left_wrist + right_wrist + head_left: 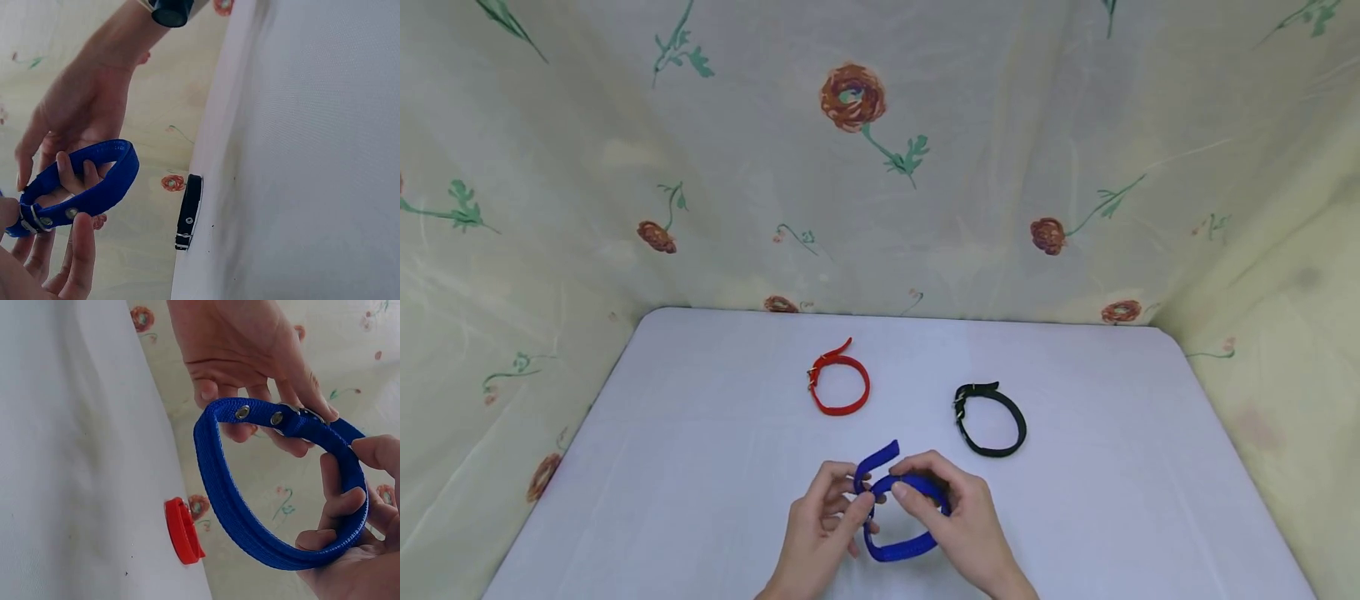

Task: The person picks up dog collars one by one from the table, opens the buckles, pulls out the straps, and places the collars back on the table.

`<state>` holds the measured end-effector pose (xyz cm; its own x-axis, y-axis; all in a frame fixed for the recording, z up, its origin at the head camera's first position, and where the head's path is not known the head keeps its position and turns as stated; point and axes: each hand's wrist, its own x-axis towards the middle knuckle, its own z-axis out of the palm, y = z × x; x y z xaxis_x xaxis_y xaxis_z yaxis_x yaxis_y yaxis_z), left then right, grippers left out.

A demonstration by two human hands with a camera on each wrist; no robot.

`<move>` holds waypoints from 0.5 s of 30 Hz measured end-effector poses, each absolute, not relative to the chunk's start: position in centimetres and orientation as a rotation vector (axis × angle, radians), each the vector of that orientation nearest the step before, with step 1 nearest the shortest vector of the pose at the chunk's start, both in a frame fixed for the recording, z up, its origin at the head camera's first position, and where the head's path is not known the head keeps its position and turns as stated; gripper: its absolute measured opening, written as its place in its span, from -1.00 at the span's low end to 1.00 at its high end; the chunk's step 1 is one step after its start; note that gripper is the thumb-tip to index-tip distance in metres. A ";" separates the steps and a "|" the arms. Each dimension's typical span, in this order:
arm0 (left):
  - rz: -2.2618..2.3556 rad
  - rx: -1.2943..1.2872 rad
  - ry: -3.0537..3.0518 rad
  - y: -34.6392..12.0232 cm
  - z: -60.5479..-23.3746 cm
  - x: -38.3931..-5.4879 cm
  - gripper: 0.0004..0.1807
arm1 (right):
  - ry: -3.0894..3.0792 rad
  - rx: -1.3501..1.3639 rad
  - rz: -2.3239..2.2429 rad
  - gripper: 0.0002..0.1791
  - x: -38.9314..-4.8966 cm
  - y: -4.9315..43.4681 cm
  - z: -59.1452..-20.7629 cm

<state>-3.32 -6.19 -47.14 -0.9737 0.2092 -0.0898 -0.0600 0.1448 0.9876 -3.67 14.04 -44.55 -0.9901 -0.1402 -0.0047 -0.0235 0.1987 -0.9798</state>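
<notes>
Both hands hold a blue buckled collar [904, 550] above the near part of the table. The left hand [829, 521] pinches it at the metal buckle, thumb on top. On the other side, the right hand [955, 517] grips the band, its thumb and fingers around the strap. The collar forms a loop, and its free strap end [880, 457] sticks up past the buckle between the hands. In the right wrist view, metal eyelets [242, 412] show along the blue band near the left fingers. The left wrist view shows the same loop [112, 178] from the other side.
A red collar [867, 387], buckled into a ring, lies on the white table [700, 433] beyond the hands. To its right lies a black collar [1021, 425], also a ring. Flower-patterned cloth [970, 167] hangs behind and at both sides of the table.
</notes>
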 end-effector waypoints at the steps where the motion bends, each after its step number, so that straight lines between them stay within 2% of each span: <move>1: 1.926 0.136 2.203 -6.2 -47.1 -3.3 -0.76 | 2.351 -0.141 -1.936 -0.81 -3.6 14.0 -44.5; 7: 1.914 0.081 2.140 -6.2 -47.2 -3.5 -0.69 | 2.278 -0.031 -1.985 -0.81 -3.5 13.9 -44.4; 15: 1.963 -0.107 2.132 -6.1 -47.3 -4.0 -0.65 | 2.344 -0.168 -1.871 -0.75 -3.6 14.0 -44.4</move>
